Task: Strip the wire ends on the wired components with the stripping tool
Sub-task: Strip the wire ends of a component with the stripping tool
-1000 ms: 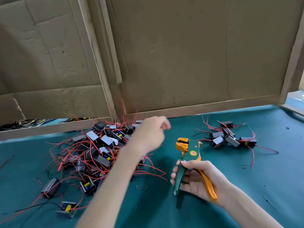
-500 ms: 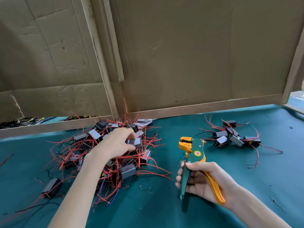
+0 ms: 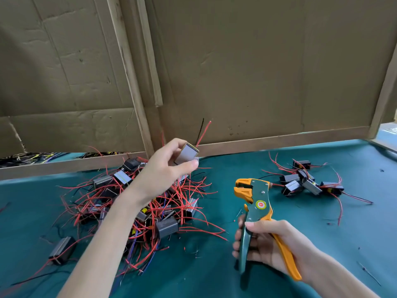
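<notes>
My left hand (image 3: 165, 168) pinches a small grey boxy component (image 3: 186, 154) and holds it in the air above the pile; its red and black wires point up. My right hand (image 3: 268, 244) grips the green and orange stripping tool (image 3: 255, 214) by its handles, jaws up and to the left, over the green table (image 3: 214, 272). A big pile of components with tangled red wires (image 3: 139, 203) lies under my left forearm. A smaller group of components (image 3: 307, 181) lies at the right rear.
Cardboard panels with wooden strips (image 3: 236, 72) stand as a wall along the table's far edge. One stray component (image 3: 62, 250) lies at the pile's near left. Short wire scraps (image 3: 367, 273) dot the cloth to the right.
My left hand dipped into the pile, took hold of one component and lifted it up and to the right. My right hand with the tool barely moved.
</notes>
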{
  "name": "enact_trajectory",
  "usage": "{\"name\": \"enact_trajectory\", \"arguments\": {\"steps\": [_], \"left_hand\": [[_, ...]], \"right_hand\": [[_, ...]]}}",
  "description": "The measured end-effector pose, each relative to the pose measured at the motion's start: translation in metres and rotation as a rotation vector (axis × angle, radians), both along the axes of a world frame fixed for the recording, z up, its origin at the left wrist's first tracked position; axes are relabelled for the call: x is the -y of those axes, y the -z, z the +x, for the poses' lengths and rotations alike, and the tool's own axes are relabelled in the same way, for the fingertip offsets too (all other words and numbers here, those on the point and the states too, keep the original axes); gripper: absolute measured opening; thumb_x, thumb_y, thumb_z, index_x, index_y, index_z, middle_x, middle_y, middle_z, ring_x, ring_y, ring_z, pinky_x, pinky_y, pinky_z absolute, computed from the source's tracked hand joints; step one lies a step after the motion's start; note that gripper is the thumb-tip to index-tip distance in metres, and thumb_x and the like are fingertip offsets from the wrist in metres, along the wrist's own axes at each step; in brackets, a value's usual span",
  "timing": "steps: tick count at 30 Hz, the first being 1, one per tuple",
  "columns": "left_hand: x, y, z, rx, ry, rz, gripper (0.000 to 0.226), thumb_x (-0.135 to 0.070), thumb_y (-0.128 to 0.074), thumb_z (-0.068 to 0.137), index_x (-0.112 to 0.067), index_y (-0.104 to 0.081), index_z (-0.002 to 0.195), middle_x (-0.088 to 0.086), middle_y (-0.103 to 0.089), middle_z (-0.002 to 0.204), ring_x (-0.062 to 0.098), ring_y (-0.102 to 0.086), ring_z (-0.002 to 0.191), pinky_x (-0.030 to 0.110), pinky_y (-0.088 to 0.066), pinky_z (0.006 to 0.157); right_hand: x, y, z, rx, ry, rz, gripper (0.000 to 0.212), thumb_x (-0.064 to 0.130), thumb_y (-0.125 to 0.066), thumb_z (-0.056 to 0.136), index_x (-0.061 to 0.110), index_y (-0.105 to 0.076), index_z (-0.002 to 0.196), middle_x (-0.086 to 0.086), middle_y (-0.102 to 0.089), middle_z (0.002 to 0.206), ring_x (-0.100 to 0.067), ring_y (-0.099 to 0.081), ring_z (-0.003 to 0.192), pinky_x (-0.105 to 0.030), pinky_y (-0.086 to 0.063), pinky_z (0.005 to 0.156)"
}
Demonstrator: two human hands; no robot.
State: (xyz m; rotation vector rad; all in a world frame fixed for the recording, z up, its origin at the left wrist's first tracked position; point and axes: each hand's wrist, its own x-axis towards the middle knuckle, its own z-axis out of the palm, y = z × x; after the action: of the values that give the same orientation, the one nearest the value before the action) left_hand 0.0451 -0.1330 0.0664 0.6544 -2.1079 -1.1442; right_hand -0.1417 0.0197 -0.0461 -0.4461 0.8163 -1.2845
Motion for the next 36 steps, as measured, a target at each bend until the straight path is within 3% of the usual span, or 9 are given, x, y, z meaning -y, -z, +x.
{"name": "enact_trajectory", "arguments": {"steps": [3, 5, 7, 9, 13, 17, 19, 23, 36], "left_hand": [[-0.008, 0.001, -0.008, -0.013, 0.022, 0.108, 0.012, -0.024, -0.058, 0.078, -0.015, -0.05, 0.08, 0.002, -0.044, 0.067, 0.015, -0.041, 0.066, 0.031, -0.037, 0.068], [-0.012, 0.001, -0.012, -0.031, -0.002, 0.168, 0.022, -0.034, -0.06, 0.08, -0.02, -0.046, 0.07, -0.004, -0.034, 0.062, 0.014, -0.031, 0.062, 0.033, -0.025, 0.065], [-0.013, 0.003, -0.015, -0.023, -0.058, 0.123, 0.031, -0.044, -0.064, 0.085, -0.02, -0.054, 0.067, -0.012, -0.038, 0.055, 0.006, -0.036, 0.055, 0.029, -0.027, 0.067], [-0.011, 0.007, -0.017, -0.038, -0.1, 0.062, 0.024, -0.035, -0.065, 0.088, -0.018, -0.064, 0.072, -0.017, -0.046, 0.053, 0.0, -0.042, 0.054, 0.023, -0.033, 0.069], [-0.008, 0.014, -0.017, 0.065, -0.147, -0.18, 0.01, -0.019, -0.068, 0.086, -0.019, -0.068, 0.076, -0.01, -0.054, 0.055, 0.002, -0.043, 0.052, 0.012, -0.034, 0.054], [-0.01, 0.022, -0.02, 0.19, -0.1, -0.332, 0.011, -0.008, -0.069, 0.085, -0.019, -0.071, 0.082, -0.007, -0.071, 0.079, 0.005, -0.062, 0.073, 0.016, -0.047, 0.073], [-0.01, 0.024, -0.02, 0.203, -0.089, -0.352, 0.012, -0.012, -0.071, 0.084, -0.023, -0.069, 0.08, -0.009, -0.07, 0.079, 0.003, -0.062, 0.076, 0.012, -0.045, 0.073], [-0.009, 0.025, -0.02, 0.164, -0.072, -0.311, 0.011, -0.019, -0.074, 0.082, -0.023, -0.069, 0.074, -0.018, -0.066, 0.067, -0.002, -0.06, 0.067, 0.007, -0.041, 0.067], [-0.019, 0.028, -0.021, 0.021, 0.092, -0.009, 0.014, -0.011, -0.073, 0.082, -0.021, -0.075, 0.072, -0.01, -0.062, 0.058, 0.0, -0.044, 0.049, 0.01, -0.034, 0.051]], "right_hand": [[0.0, 0.001, 0.0, -0.059, -0.037, -0.028, 0.042, 0.005, -0.09, 0.047, -0.003, -0.069, 0.083, -0.027, -0.062, 0.082, -0.042, -0.066, 0.074, -0.05, -0.057, 0.071], [0.0, 0.001, 0.0, -0.075, -0.055, -0.047, 0.045, 0.006, -0.091, 0.046, -0.002, -0.069, 0.083, -0.027, -0.062, 0.082, -0.041, -0.066, 0.074, -0.05, -0.056, 0.072], [-0.001, 0.001, 0.001, -0.076, -0.071, -0.071, 0.042, 0.006, -0.091, 0.048, -0.001, -0.07, 0.084, -0.027, -0.062, 0.082, -0.041, -0.065, 0.075, -0.05, -0.056, 0.073], [-0.002, 0.0, 0.001, -0.078, -0.079, -0.098, 0.038, 0.005, -0.089, 0.052, -0.001, -0.07, 0.085, -0.027, -0.062, 0.082, -0.041, -0.065, 0.075, -0.051, -0.055, 0.075], [-0.002, 0.0, 0.001, -0.116, -0.062, -0.132, 0.042, 0.008, -0.091, 0.05, 0.0, -0.07, 0.085, -0.027, -0.062, 0.081, -0.041, -0.065, 0.075, -0.051, -0.055, 0.074], [-0.003, -0.004, 0.002, -0.161, -0.057, -0.17, 0.042, 0.011, -0.091, 0.05, 0.002, -0.071, 0.086, -0.026, -0.063, 0.081, -0.04, -0.066, 0.074, -0.05, -0.055, 0.073], [-0.004, -0.006, 0.002, -0.17, -0.06, -0.192, 0.039, 0.01, -0.09, 0.054, 0.003, -0.072, 0.088, -0.026, -0.064, 0.082, -0.04, -0.067, 0.075, -0.049, -0.056, 0.073], [-0.005, -0.008, 0.003, -0.202, -0.062, -0.201, 0.042, 0.012, -0.091, 0.053, 0.002, -0.071, 0.088, -0.027, -0.064, 0.082, -0.041, -0.066, 0.075, -0.05, -0.056, 0.072], [-0.011, -0.012, 0.008, -0.392, -0.107, -0.269, 0.03, 0.02, -0.086, 0.068, 0.009, -0.071, 0.091, -0.023, -0.068, 0.085, -0.041, -0.068, 0.081, -0.051, -0.055, 0.079]]}}
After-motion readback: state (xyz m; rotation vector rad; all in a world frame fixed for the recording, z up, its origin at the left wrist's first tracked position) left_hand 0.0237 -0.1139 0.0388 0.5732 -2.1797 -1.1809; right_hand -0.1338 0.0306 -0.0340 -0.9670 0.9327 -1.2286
